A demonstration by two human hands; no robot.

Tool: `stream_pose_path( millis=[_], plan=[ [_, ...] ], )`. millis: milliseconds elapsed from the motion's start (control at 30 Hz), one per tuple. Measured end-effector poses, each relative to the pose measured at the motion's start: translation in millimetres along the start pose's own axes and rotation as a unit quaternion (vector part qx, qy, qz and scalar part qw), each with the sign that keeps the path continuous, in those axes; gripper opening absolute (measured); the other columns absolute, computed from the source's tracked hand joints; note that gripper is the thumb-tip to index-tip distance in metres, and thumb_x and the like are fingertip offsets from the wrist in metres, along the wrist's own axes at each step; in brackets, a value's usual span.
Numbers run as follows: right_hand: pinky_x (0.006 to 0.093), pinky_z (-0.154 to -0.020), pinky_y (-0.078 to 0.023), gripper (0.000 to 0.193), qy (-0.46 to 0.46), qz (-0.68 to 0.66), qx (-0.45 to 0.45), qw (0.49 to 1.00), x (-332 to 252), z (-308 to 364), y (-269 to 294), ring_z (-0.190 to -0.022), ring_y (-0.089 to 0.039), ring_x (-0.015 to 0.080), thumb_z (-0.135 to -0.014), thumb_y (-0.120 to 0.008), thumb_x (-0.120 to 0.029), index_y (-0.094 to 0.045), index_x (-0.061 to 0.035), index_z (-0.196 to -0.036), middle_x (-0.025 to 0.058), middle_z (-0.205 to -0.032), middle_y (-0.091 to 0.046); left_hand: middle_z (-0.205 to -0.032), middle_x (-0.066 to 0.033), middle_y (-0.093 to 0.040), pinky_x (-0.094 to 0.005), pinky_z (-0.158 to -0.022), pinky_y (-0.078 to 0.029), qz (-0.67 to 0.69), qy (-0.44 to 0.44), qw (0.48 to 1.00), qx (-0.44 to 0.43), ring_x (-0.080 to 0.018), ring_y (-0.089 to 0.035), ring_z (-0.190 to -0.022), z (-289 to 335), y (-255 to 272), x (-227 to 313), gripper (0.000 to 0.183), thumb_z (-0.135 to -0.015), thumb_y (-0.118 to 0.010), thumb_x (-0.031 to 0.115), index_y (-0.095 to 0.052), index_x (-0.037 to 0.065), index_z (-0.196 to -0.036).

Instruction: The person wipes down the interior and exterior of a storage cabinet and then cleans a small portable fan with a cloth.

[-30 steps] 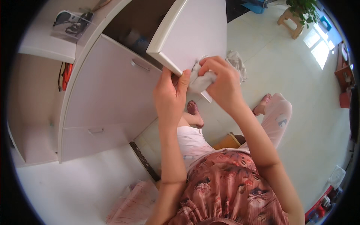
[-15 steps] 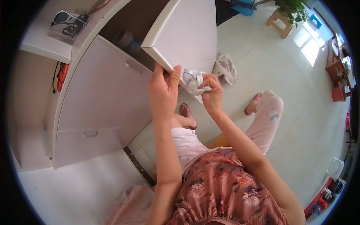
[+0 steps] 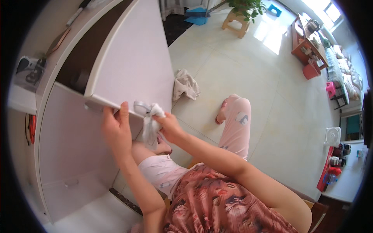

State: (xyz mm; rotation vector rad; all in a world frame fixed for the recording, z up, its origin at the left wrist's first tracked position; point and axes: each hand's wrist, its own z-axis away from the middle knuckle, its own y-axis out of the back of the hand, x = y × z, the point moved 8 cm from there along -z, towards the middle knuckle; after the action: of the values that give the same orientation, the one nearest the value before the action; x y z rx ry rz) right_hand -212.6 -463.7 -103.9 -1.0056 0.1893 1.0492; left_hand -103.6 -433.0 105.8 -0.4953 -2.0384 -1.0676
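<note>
A pale cabinet door point(image 3: 134, 62) stands swung out from its cabinet. My left hand point(image 3: 115, 126) grips the door's near edge, with the thumb on the outer face and the fingers behind it. A curved silver handle point(image 3: 141, 107) is fixed to that face close to the edge. Pinched in my right hand point(image 3: 169, 126) is a white cloth point(image 3: 150, 132), bunched against the handle, its loose end dangling below the door edge. Some of the right fingers are hidden by the cloth. Behind the door, the dark cabinet interior point(image 3: 87, 54) shows in part.
A crumpled beige cloth point(image 3: 185, 86) lies on the tiled floor beyond the door. Farther off are a potted plant point(image 3: 246, 7) on a wooden stool point(image 3: 235, 24) and a blue dustpan point(image 3: 197, 16). Below the door is a closed lower cabinet front point(image 3: 74, 143).
The whole view has turned to the right, so the door and both hands appear farther left. The white cloth's end now hangs lower. My left hand still holds the door edge.
</note>
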Motion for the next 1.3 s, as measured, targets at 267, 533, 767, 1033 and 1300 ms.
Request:
stream_pose_path(
  millis=[267,533,767,1033,1300],
  plan=[
    [0.0257,-0.064,-0.042,0.025,0.053,0.138,-0.13,0.98,-7,38,-35,-0.08,-0.054,0.0102,-0.083,-0.061,-0.003,-0.056,-0.0067,-0.108,0.0007,-0.09,-0.059,-0.085,-0.0179,-0.065,-0.0392,-0.066,-0.048,-0.013,-0.001,1.0,0.024,-0.0321,-0.063,-0.075,-13,14,-14,0.024,-0.092,-0.058,0.022,-0.056,-0.001,-0.099],
    [0.0222,-0.064,-0.042,0.021,0.159,0.232,-0.175,0.944,-56,36,-84,-0.078,-0.053,0.0077,-0.085,-0.06,-0.002,-0.057,-0.0057,-0.106,-0.0005,-0.09,-0.06,-0.123,-0.0186,-0.055,-0.0415,-0.088,-0.048,0.12,-0.033,0.987,0.104,-0.0361,-0.056,-0.109,-4,34,-41,0.042,-0.093,-0.054,0.014,-0.042,0.0,-0.131],
    [0.0254,-0.073,-0.044,0.035,0.294,0.357,-0.173,0.869,-82,36,-119,-0.082,-0.053,0.0111,-0.08,-0.061,0.002,-0.056,-0.0102,-0.112,0.0012,-0.092,-0.06,-0.124,-0.0151,-0.056,-0.0352,-0.09,-0.047,0.065,0.075,0.962,0.255,-0.0267,-0.054,-0.115,-8,58,-142,0.041,-0.089,-0.057,0.01,-0.048,0.0,-0.128],
    [0.0262,-0.077,-0.047,0.037,0.475,0.444,-0.203,0.732,-102,75,-198,-0.086,-0.059,0.0139,-0.072,-0.06,0.007,-0.064,-0.0076,-0.106,0.0044,-0.097,-0.062,-0.1,-0.0113,-0.067,-0.0298,-0.079,-0.048,0.12,0.15,0.967,0.168,-0.0167,-0.063,-0.087,-1,31,-163,0.024,-0.092,-0.056,0.015,-0.057,0.002,-0.112],
    [0.0321,-0.058,-0.05,0.044,0.766,0.437,-0.231,0.411,-74,96,-237,-0.079,-0.059,0.021,-0.054,-0.062,0.008,-0.071,-0.0122,-0.091,0.0025,-0.087,-0.058,-0.091,-0.0151,-0.067,-0.0318,-0.067,-0.051,0.08,0.085,0.973,0.198,-0.0256,-0.065,-0.075,29,38,-131,0.021,-0.094,-0.052,0.008,-0.059,-0.001,-0.112]
  ],
)
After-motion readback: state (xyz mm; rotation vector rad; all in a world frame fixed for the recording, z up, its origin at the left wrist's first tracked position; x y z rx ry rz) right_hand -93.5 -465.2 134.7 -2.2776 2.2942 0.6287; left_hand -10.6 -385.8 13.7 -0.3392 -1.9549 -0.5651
